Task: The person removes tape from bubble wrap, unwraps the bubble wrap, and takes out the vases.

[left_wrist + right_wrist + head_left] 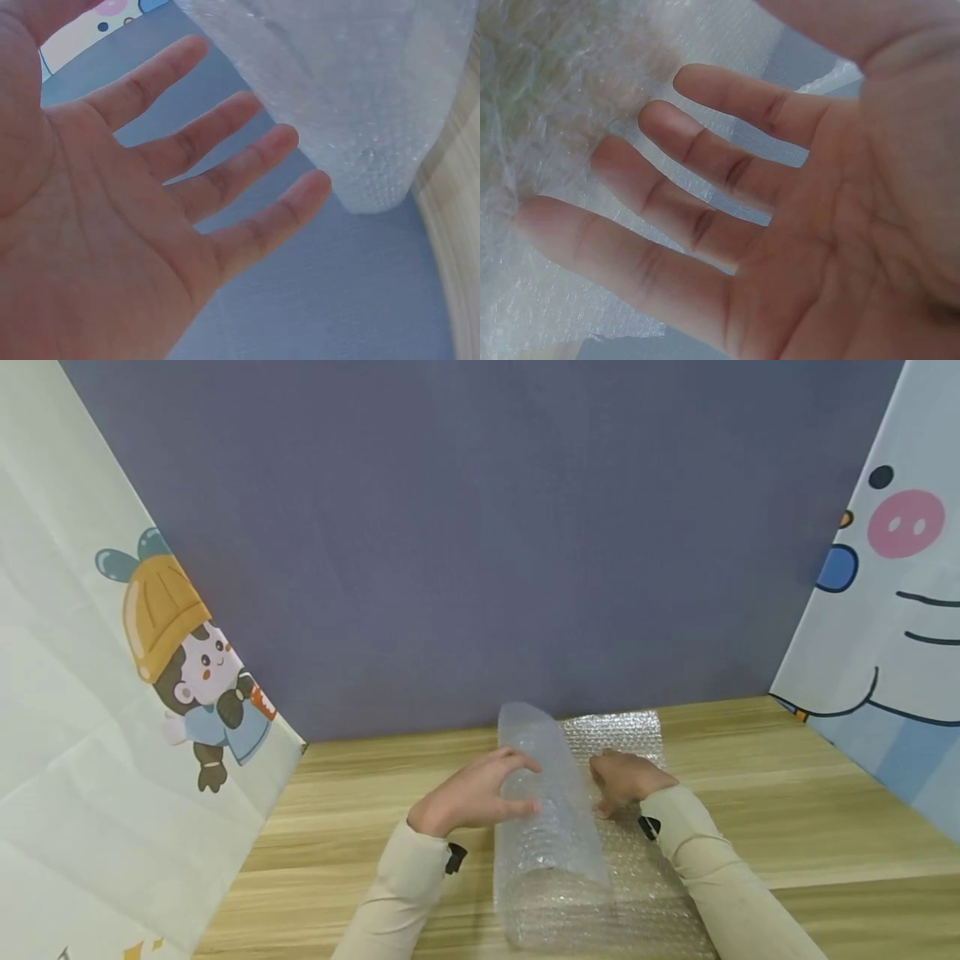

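Note:
A sheet of clear bubble wrap (pixel 551 810) lies on the table, its left side curled over into a loose roll. My left hand (pixel 480 789) is at the left side of that roll, thumb and fingers spread apart. In the left wrist view the fingers (pixel 247 165) are nearly straight, with the bubble wrap (pixel 367 97) just beyond their tips. Over the flat right part of the sheet is my right hand (pixel 622 781). The right wrist view shows its fingers (pixel 630 247) extended and slightly bent against or close to the bubble wrap (pixel 547 142); contact is hard to tell.
The wood-grain table (pixel 360 827) runs back to a plain grey-blue wall panel (pixel 480 543). White panels with cartoon prints stand at the left (pixel 67 693) and right (pixel 900 635). The flat end of the sheet (pixel 618 727) reaches close to the back panel.

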Tool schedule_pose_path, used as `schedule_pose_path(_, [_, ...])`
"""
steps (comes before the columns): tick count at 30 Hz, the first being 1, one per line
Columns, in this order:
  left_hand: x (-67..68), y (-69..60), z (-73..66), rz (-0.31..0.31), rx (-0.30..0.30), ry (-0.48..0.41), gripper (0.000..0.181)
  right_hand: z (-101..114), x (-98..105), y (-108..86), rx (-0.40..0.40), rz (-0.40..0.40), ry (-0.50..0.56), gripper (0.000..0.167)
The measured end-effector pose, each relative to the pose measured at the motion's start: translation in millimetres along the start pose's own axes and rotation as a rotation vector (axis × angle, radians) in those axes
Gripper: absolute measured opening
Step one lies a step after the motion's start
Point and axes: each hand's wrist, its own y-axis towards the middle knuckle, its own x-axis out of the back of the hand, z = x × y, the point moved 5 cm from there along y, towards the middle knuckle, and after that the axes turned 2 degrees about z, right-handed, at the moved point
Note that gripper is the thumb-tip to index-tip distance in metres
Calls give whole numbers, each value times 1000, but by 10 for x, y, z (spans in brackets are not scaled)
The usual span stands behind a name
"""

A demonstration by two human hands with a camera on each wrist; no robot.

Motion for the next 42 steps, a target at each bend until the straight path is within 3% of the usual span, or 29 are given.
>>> schedule_pose_path(9, [-6, -54, -122, 39, -4, -2, 61, 11, 12, -3, 2, -3, -16, 43])
schedule_pose_path(22, [-151, -113, -455, 155, -119, 134, 91, -8, -3, 33, -18, 21, -9, 44])
schedule_pose_path(29, [-178, -101, -494, 136, -166, 225, 86, -18, -34, 28, -38, 41, -4, 43])
schedule_pose_path(42, [-56, -132, -502, 92, -172, 180, 79, -30, -32, 38, -28, 35, -3, 42])
